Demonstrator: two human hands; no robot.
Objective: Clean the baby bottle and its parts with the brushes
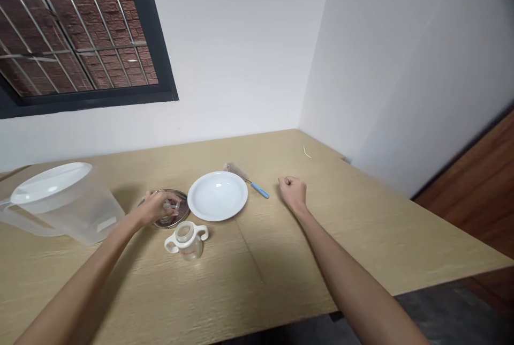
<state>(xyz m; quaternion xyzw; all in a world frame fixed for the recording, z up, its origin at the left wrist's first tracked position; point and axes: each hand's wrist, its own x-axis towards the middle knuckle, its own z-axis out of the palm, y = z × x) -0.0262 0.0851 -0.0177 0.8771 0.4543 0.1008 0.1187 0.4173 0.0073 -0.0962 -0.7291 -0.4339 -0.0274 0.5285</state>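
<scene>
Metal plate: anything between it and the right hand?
Yes. The white bowl sits between the right hand and the metal plate; the brush's blue handle also lies there, between bowl and hand. Nothing visible blocks the left hand, already over the plate.

Homelike room, exact kind unclear. White walls; barred window faces brickwork. Wooden table holds household ware: pitcher, bowl, metal tray, two-handled cup, brush.

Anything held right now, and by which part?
Left hand: small clear piece, exact grip spot unclear. Right hand: curled, nothing visible in it.
</scene>
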